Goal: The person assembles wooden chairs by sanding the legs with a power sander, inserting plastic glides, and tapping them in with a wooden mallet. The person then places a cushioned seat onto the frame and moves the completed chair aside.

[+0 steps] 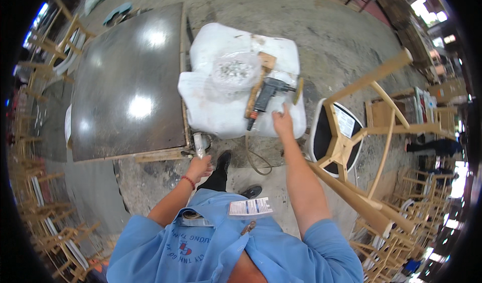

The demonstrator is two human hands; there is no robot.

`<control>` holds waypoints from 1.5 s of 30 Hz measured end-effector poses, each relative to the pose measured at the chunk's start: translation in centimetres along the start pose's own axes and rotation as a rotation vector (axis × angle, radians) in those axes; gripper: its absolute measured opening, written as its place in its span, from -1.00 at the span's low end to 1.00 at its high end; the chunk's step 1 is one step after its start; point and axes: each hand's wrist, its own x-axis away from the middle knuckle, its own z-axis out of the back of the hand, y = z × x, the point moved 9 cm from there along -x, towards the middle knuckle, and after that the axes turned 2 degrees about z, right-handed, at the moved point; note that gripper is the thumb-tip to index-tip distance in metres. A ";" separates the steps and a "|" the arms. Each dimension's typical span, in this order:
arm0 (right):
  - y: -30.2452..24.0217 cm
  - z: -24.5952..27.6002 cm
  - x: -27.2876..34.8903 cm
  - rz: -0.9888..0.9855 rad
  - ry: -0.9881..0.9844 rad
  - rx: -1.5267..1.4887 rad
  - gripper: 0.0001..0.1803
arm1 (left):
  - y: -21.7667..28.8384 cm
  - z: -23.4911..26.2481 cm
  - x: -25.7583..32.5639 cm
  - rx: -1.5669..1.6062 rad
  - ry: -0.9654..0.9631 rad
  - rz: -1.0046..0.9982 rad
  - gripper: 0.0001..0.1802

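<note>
My left hand (200, 167) is closed around the lower end of a small, whitish, shiny wrapped thing (199, 145), beside the dark table's near corner. What is inside the wrapping I cannot make out. Over the right front of a white padded surface (201, 107), my right hand (283, 122) has its fingers apart and holds nothing visible. Just left of it lies a black pistol-shaped air tool (266, 99), with a yellowish disc (298, 90) by its head. Under the tool is a worn wooden strip (253, 98). A clear plastic bag of small metal pieces (236, 72) rests farther left.
A dark shiny-topped table (125, 82) stands at the left. To my right a wooden chair (341, 145) lies tipped, its legs sticking out. A hose (258, 167) loops down near my shoes (223, 160). Many chair frames (416, 222) crowd both sides.
</note>
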 end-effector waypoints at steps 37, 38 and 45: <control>-15.5 44.5 35.3 0.281 0.534 -0.230 -0.57 | 12.9 -44.5 41.7 -0.776 -1.238 -1.315 -0.48; -15.0 44.9 35.4 0.255 0.573 -0.185 -0.58 | 13.0 -44.4 41.8 -0.740 -1.276 -1.313 -0.48; -15.1 42.9 37.2 0.368 0.573 0.014 -0.61 | 13.0 -44.4 41.5 -0.704 -1.308 -1.323 -0.49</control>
